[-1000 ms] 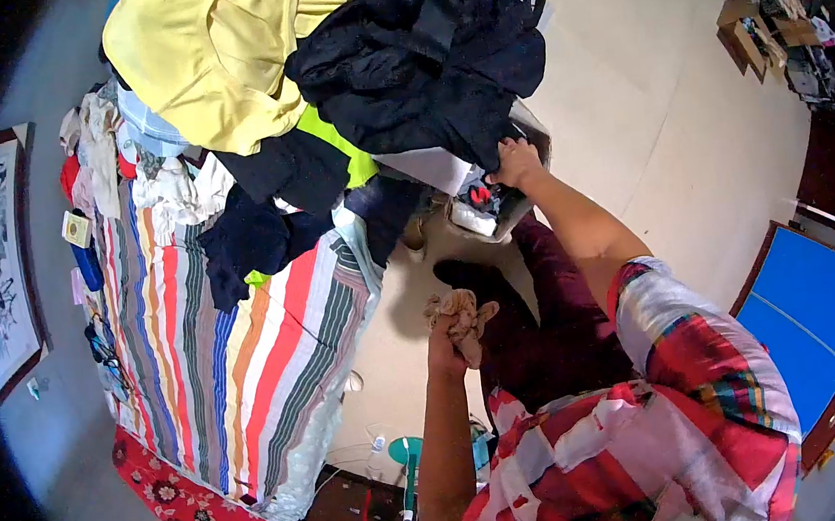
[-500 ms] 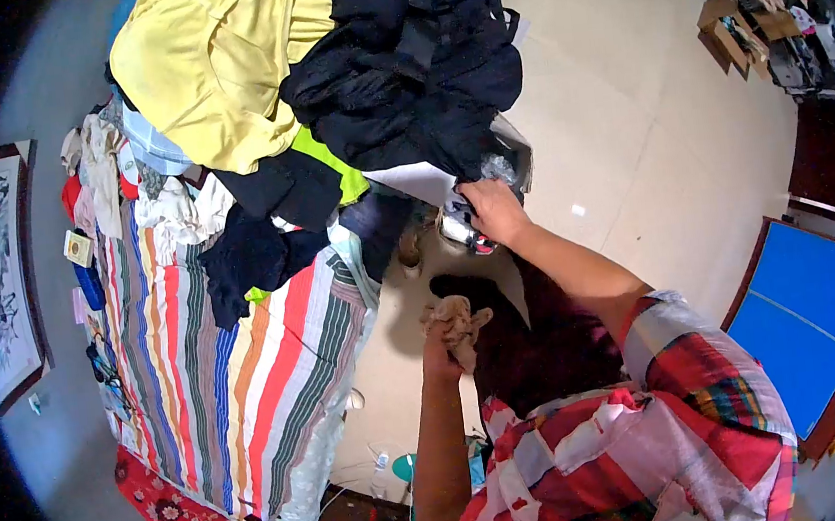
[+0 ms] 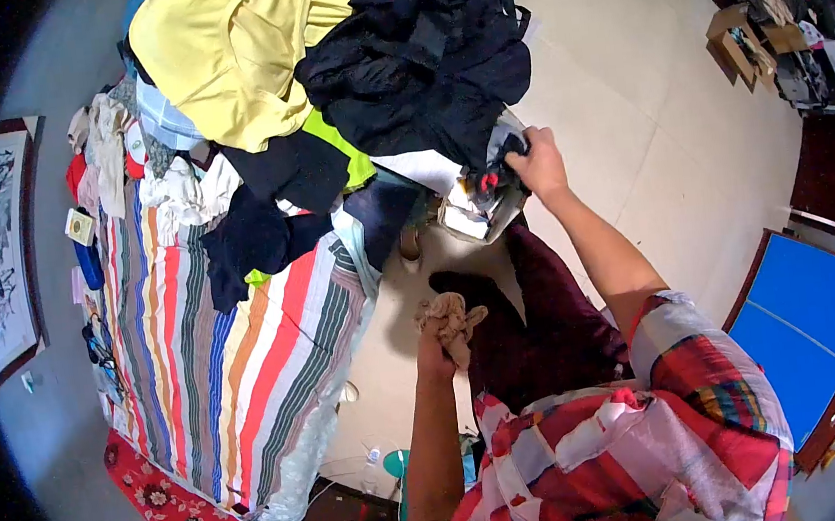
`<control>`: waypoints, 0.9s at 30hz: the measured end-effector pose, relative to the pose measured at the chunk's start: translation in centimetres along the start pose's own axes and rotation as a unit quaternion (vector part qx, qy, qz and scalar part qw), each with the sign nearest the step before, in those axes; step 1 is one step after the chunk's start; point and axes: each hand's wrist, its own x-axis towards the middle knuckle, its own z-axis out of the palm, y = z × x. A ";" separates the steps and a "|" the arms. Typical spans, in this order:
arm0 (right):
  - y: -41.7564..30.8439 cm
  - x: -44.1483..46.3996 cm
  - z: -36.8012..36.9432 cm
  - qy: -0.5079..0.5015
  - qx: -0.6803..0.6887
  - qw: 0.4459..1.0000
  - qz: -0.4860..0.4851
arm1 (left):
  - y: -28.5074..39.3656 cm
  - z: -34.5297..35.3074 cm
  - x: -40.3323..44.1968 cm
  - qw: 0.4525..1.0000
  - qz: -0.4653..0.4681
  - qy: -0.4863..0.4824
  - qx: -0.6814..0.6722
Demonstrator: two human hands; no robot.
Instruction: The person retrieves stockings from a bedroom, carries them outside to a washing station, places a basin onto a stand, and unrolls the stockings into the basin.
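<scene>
Just right of upper centre, the right hand grips dark cloth at the open box!
Its fingers pinch narrowly; just below centre, the left hand curls closed round crumpled beige fabric; black clothing sits above the box, a yellow garment to its left.

A short-sleeved, red-and-white checked shirt is showing multicoloured plaid bands; the trousers are looking dark, probably maroon.

black clothing overhangs the far side of the box, while bare floor leaves room rightward.
</scene>
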 end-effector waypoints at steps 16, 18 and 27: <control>-1.0 -2.1 2.3 0.099 -0.061 0.986 -0.120 | -1.7 -1.8 -1.2 0.996 0.026 0.048 -0.075; -1.3 -3.5 2.7 0.066 -0.074 0.986 -0.136 | -2.2 -3.1 -0.5 0.996 0.022 0.014 -0.080; 2.0 -4.0 12.0 -0.369 -0.055 0.915 -0.155 | -2.1 -0.3 -2.4 0.996 0.002 0.018 -0.086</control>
